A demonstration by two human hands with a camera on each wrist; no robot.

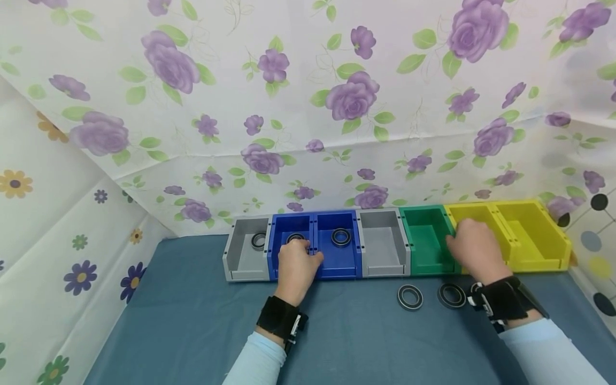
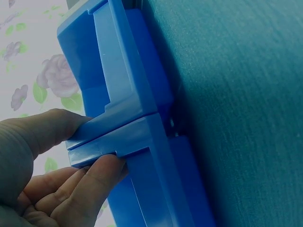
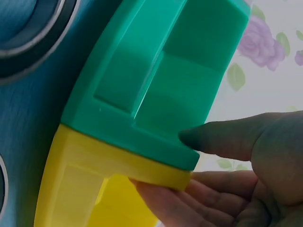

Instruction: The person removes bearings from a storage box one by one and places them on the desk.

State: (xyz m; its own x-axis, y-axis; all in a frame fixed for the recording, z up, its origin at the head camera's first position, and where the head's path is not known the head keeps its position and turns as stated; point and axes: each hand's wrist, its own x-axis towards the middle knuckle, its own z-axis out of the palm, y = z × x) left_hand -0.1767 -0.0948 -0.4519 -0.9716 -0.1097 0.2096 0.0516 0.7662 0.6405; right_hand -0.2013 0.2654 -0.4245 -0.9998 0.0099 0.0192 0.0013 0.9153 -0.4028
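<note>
My left hand (image 1: 295, 267) pinches the adjoining side walls of the left blue bin (image 1: 291, 222) and the right blue bin (image 1: 338, 271). In the left wrist view the thumb is on one side of the doubled wall and the fingers on the other. At the right, my right hand (image 1: 476, 248) holds the walls where the green bin (image 1: 430, 266) meets a yellow bin (image 3: 80, 161), thumb inside the green one. Ball bearings lie in both blue bins: one (image 1: 340, 237) plain to see, the other (image 1: 295, 237) partly behind the left hand.
The bins form one row, with a left grey bin (image 1: 245, 275) holding a bearing (image 1: 258, 241), a second grey bin (image 1: 385, 270) and a far yellow bin (image 1: 539, 263). Two bearings, one left (image 1: 410, 297) and one right (image 1: 452, 295), lie on the blue cloth (image 1: 192, 321). Behind hangs a flowered sheet (image 1: 298, 176).
</note>
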